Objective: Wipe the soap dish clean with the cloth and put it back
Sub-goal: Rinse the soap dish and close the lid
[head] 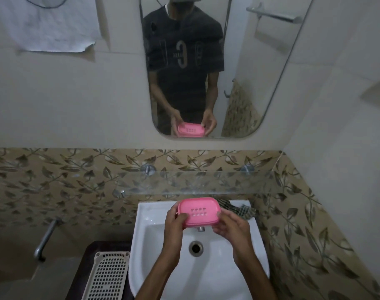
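Note:
A pink soap dish (pixel 198 211) with two rows of drain holes is held over the white sink (pixel 150 239), tilted toward me. My left hand (pixel 175 217) grips its left end and my right hand (pixel 230 227) grips its right end. The checked cloth (pixel 241 210) lies on the sink's back right corner, behind my right hand, touched by neither hand. The mirror (pixel 239 68) above repeats the dish and both hands.
A glass shelf (pixel 184 182) runs along the leaf-patterned tiles just above the sink. A white perforated basket (pixel 108 276) stands left of the sink, with a metal pipe (pixel 45 239) on the wall beyond. The drain (pixel 196 247) sits below the dish.

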